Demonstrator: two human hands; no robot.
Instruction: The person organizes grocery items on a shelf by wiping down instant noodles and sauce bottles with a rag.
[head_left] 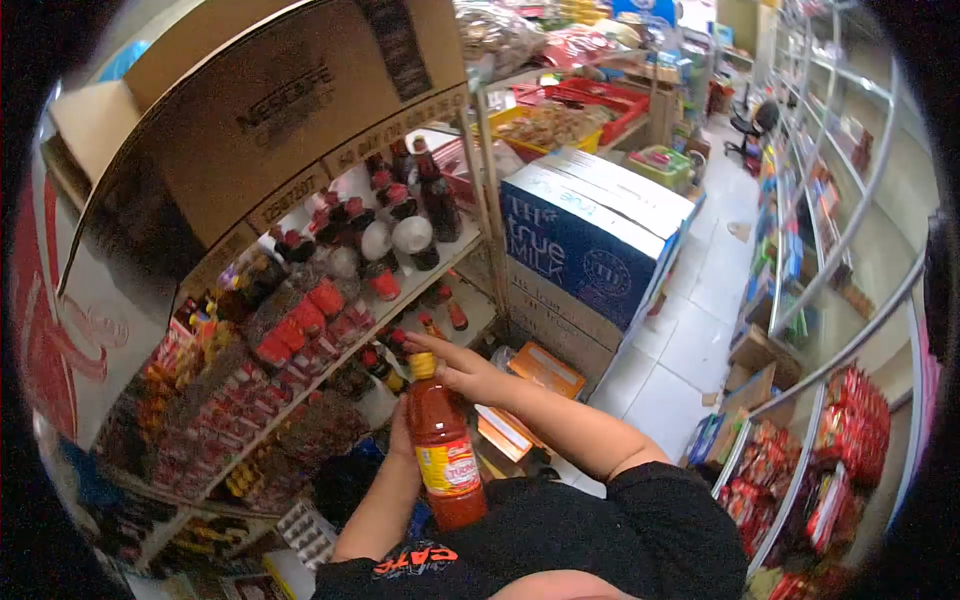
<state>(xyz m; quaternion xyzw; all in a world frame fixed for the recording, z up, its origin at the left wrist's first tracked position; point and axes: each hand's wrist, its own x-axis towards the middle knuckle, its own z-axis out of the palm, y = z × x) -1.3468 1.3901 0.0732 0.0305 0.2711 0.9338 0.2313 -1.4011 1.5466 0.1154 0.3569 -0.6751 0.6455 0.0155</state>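
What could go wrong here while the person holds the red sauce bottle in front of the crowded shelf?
1. The left hand holds the sauce bottle from behind, mostly hidden; the right hand only rests near the yellow cap, so the bottle might slip.
2. The shelf is packed with small bottles; a nudge could topple several.
3. Boxes crowd the narrow aisle beside the person, a possible trip hazard.

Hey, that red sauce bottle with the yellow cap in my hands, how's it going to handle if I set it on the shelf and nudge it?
The sauce bottle looks tall and narrow, so a nudge near the cap would probably tip it. It appears full of red sauce, so likely heavy for its size. The left hand grips it from behind while the right hand rests by the cap; its smooth sides may be slippery.
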